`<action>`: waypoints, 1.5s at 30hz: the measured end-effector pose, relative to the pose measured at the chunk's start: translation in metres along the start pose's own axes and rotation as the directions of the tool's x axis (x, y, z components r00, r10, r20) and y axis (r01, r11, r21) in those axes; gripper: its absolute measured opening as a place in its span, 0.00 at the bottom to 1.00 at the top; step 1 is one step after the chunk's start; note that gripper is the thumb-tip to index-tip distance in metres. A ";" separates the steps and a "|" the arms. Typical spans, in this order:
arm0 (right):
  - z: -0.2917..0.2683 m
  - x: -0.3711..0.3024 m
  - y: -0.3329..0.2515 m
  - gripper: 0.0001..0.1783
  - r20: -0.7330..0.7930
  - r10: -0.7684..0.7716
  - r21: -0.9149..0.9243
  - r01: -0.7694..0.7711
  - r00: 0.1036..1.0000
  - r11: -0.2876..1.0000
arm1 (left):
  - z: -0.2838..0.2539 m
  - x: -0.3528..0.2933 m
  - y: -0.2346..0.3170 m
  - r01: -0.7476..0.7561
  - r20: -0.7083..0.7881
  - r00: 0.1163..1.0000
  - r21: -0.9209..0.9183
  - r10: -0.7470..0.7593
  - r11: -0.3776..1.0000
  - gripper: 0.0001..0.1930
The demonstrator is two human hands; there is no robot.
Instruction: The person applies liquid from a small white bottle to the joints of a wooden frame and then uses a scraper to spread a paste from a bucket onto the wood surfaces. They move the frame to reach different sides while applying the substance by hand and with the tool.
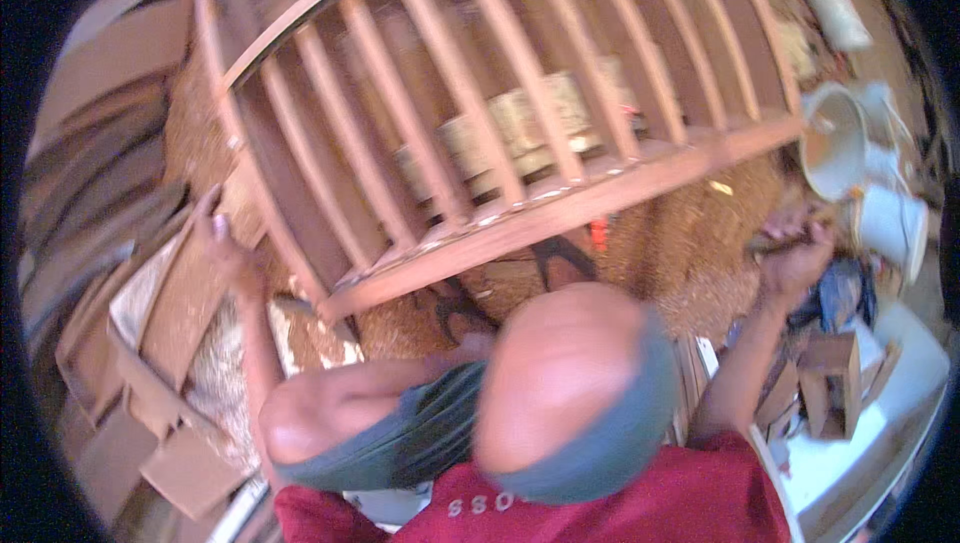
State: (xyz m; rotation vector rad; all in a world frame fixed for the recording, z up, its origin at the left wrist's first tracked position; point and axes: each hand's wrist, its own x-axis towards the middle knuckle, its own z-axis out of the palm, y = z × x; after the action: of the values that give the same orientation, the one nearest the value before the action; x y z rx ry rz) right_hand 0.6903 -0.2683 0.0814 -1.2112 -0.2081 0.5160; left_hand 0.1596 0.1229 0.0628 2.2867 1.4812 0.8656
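A slatted wooden frame (560,218) with a row of parallel slats stands tilted before my bare knees. My left hand (230,251) is beside its left side rail, fingers stretched out and apart, holding nothing I can see. Off the frame's right corner, my right hand (795,258) has its fingers curled in above the shavings. Blur hides whatever may be in them. The white buckets are the things nearest to that hand.
Wood shavings (650,263) cover the ground. Boards and offcuts (190,468) lie at left. A pale block-like stack (520,128) shows behind the slats. At right are a white bucket (835,143), a smaller white container (890,231) and a small wooden box (828,383).
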 end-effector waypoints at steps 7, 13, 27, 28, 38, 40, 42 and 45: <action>0.115 0.065 -0.022 0.10 0.454 -0.036 -0.232 0.157 0.890 0.960 | -0.026 -0.135 -0.016 0.420 -0.263 0.843 -0.223 -0.469 0.880 0.19; 0.266 0.099 0.008 0.15 0.694 0.209 -0.347 0.066 0.689 0.936 | -0.008 -0.240 -0.030 0.545 -0.344 0.594 -0.493 -0.727 0.678 0.14; 0.475 -0.063 0.126 0.15 0.852 0.480 -0.421 0.275 -0.207 0.865 | 0.018 -0.249 0.001 0.594 -0.220 0.648 -0.452 -0.729 0.665 0.39; 0.477 -0.071 0.130 0.14 0.850 0.486 -0.432 0.259 -0.205 0.864 | 0.022 -0.248 -0.006 0.594 -0.241 0.674 -0.386 -0.699 0.706 0.48; 0.476 -0.132 0.179 0.11 0.768 0.550 -0.420 0.391 -0.327 0.819 | 0.019 -0.260 -0.019 0.419 -0.278 0.197 -0.843 -0.940 0.337 0.19; 0.474 -0.138 0.182 0.11 0.757 0.564 -0.424 0.409 -0.329 0.808 | 0.018 -0.255 -0.014 0.536 -0.306 0.428 -0.671 -0.850 0.511 0.23; 0.470 -0.142 0.186 0.11 0.733 0.599 -0.455 0.423 -0.322 0.784 | 0.014 -0.243 -0.010 0.606 -0.292 0.573 -0.479 -0.766 0.635 0.25; 0.468 -0.146 0.186 0.12 0.722 0.616 -0.480 0.413 -0.316 0.774 | 0.007 -0.224 -0.017 0.627 -0.308 0.539 -0.475 -0.784 0.617 0.27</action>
State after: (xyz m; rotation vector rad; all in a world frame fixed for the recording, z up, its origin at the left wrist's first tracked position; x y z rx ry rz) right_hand 0.3171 0.0995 0.0900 -1.0141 -2.0596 1.8292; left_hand 0.0853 -0.0702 -0.0258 1.0304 2.0690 1.3166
